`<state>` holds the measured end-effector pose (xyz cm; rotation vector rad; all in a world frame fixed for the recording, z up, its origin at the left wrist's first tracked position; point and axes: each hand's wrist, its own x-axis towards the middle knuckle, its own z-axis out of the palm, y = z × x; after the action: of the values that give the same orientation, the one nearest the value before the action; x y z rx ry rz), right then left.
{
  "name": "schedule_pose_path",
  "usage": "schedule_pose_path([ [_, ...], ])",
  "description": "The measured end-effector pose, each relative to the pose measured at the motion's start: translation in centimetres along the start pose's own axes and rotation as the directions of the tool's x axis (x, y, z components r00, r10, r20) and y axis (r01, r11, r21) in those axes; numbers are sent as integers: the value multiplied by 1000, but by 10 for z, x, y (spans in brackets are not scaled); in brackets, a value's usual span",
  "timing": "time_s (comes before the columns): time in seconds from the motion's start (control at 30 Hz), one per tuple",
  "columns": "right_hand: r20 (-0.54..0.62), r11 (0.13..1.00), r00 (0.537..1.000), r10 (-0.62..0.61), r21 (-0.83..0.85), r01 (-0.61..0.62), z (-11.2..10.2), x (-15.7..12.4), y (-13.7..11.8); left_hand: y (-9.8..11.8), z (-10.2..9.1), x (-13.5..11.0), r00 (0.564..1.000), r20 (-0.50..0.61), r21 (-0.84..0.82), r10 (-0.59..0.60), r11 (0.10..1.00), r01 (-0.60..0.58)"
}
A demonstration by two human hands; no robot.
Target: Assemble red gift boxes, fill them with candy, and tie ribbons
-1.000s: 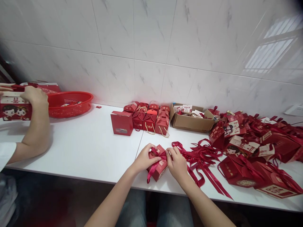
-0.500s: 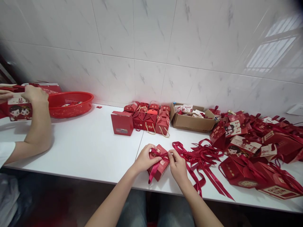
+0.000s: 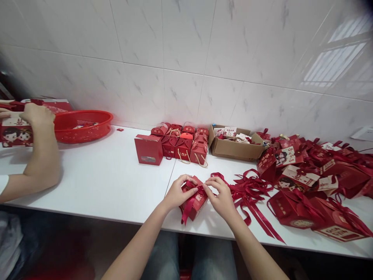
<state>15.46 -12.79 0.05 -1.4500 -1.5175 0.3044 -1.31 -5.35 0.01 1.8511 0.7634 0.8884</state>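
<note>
A small red gift box (image 3: pixel 199 203) stands near the front edge of the white table (image 3: pixel 122 186), with a dark red ribbon (image 3: pixel 188 210) across its top. My left hand (image 3: pixel 180 193) wraps the box's left side, its thumb and fingers closed on the ribbon at the top. From the right, my right hand (image 3: pixel 219 194) pinches the ribbon at the top of the box with thumb and fingertips. One ribbon tail hangs down the box's front left. The knot area is partly hidden by my fingers.
Loose ribbons (image 3: pixel 253 190) lie right of my hands, before a heap of red gift boxes (image 3: pixel 303 167). Behind are a cardboard box (image 3: pixel 236 149) and rows of small red boxes (image 3: pixel 183 147). At left, a co-worker's arm (image 3: pixel 43 155) reaches past a red basin (image 3: pixel 84 134).
My right hand has shifted up and inward, its fingers now close to my left at the top of the box. The co-worker's hand and box have moved slightly left.
</note>
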Motion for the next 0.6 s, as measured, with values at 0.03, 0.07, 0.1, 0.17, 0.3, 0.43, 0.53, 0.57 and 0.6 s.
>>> schedule_pose_path([
  [0.03,24,1000,1000,-2,27,1,0,3,-1,0,1,1,1000,-3,-6,0,1000,0],
  [0.07,50,999,999,-2,52,-1,-1,7,-1,-1,1,1,1000,-7,-13,-4,1000,4],
  [0.1,77,997,997,1,74,-7,-1,10,-1,-2,2,1,1000,-10,-21,-9,1000,8],
  [0.17,133,993,991,13,114,-29,0,17,0,-4,3,1,1000,-10,-37,-20,999,19],
  [0.3,244,970,967,68,211,-122,3,25,3,-6,4,1,999,17,-66,-36,997,37],
  [0.43,350,925,930,111,307,-225,4,28,5,-5,3,1,998,45,-79,-45,996,48],
  [0.53,386,898,913,129,344,-273,2,29,5,-6,2,2,997,60,-81,-46,995,50],
  [0.57,390,892,911,135,353,-283,1,29,5,-6,2,2,997,62,-80,-46,995,51],
  [0.6,390,886,910,140,361,-291,1,29,4,-7,2,2,997,63,-80,-46,996,51],
])
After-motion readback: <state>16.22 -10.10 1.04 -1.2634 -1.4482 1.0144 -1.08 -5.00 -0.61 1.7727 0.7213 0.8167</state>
